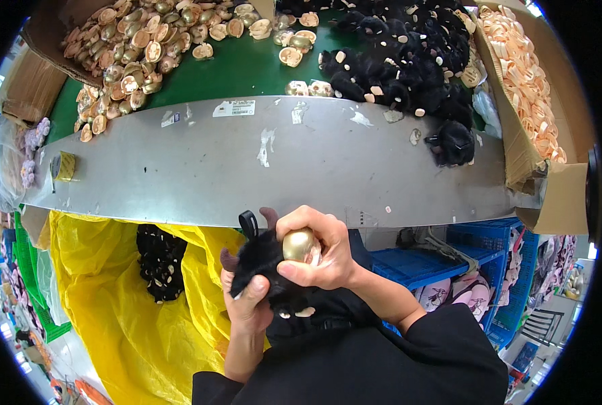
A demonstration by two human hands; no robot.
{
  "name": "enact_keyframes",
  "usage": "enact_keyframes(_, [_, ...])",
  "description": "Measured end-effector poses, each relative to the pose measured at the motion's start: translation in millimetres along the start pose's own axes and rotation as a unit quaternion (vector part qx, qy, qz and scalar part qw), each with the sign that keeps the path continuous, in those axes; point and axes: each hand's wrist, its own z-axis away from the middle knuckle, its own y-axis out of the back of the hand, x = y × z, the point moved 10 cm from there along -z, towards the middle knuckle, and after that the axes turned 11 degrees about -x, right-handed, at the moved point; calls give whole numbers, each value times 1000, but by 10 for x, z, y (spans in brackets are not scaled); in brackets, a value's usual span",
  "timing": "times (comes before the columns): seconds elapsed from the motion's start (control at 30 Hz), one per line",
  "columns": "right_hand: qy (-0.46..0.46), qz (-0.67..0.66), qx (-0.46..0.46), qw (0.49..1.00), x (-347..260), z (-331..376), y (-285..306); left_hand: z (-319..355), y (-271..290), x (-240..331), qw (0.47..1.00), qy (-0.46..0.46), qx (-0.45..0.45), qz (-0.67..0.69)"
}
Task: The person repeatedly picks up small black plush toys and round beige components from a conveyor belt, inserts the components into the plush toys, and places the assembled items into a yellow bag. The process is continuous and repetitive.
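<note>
A black plush toy (257,257) with brown horns and a black loop hangs in front of my body, off the near edge of the metal table. My left hand (248,302) grips its lower left side, thumb pressed into the fur. Between the fingers and thumb of my right hand (328,246) is a shiny gold, rounded shell piece (300,246), held against the plush. Whether the shell is inside the plush or only touching it, I cannot tell. Small pale tips stick out at the toy's bottom.
Gold and peach shell pieces (153,51) heap at the far left; black plush toys (409,61) pile at the far right. A cardboard box (517,145) holds peach plastic parts. Below the grey table (213,169) hang a yellow bag (112,297) with black plush inside and blue crates (415,264). A tape roll (63,166) stands left.
</note>
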Motion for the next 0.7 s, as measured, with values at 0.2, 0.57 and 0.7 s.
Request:
enact_keyframes(0.2, [-17,-46,28,998,94,12,21,3,-168,-43,994,36,-23,98])
enact_keyframes(0.57, [10,19,115,993,173,74,51,-24,-437,424,970,-50,-26,-237])
enact_keyframes(0.7, [22,-60,79,995,79,139,14,-20,-419,657,923,-143,17,-356])
